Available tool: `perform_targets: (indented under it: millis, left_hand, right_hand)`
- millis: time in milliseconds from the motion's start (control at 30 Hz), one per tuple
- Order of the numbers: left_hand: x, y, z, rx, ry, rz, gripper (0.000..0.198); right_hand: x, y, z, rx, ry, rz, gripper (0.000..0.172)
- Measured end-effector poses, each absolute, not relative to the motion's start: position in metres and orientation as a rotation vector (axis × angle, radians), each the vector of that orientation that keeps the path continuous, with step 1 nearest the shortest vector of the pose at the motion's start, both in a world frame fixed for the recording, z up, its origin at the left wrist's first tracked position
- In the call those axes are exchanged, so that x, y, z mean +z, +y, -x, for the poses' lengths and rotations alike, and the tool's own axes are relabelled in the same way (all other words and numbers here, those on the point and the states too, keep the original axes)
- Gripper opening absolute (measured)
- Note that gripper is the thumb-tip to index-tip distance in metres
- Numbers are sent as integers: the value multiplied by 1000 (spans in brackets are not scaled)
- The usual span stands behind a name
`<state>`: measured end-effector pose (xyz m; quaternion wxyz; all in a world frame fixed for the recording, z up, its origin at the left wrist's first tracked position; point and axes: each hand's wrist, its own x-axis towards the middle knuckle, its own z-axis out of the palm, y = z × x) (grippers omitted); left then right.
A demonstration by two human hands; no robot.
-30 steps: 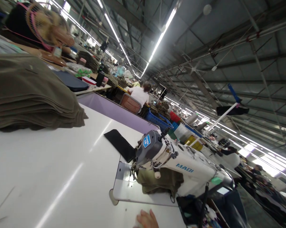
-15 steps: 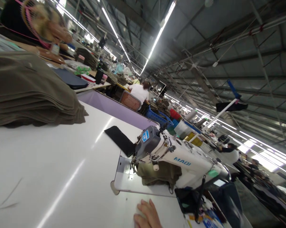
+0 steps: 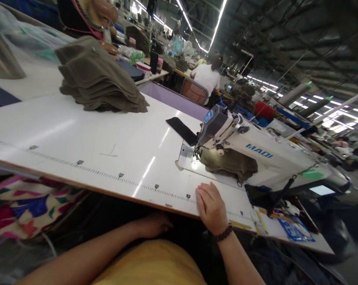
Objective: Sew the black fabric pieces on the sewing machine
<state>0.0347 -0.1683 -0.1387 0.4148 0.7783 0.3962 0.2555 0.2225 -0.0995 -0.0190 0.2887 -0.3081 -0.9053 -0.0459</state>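
My right hand rests on the front edge of the white sewing table, fingers stretched out over the surface, holding nothing. Below the table edge, in shadow close to my body, is my left hand; its fingers are too dark to read. A white sewing machine stands beyond my right hand. Under its arm lies a bunched olive fabric piece, near the lit needle area. A flat black strip lies left of the machine head. Farther left sits a stack of olive fabric pieces.
A ruler strip runs along the table's front edge. At right are a blue packet and small items in a tray. A person in a white top sits ahead by a brown chair. Patterned cloth hangs below the table at left.
My view has tilted down, so the table's front edge, my lap and my left arm now show. My right hand stays by the machine; the fabric under its arm looks unmoved.
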Motion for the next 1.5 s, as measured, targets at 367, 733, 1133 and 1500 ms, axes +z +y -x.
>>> perform_targets:
  millis: [367,733,1133,1500]
  left_hand:
    - [-123,-250,15,658,1550,-1780,29]
    - [-115,-234,-3,452,1502,-1984,31]
    - [-126,-236,1,505,1571,-1905,30]
    - [-120,-239,-4,520,1545,-1972,31]
  right_hand:
    - [-21,-96,-226,24,-2445,883,21]
    - [-21,-95,-227,62,-2467,897,24]
    - [-24,-96,-227,49,-2455,908,22]
    - [-23,-98,-227,28,-2423,887,22]
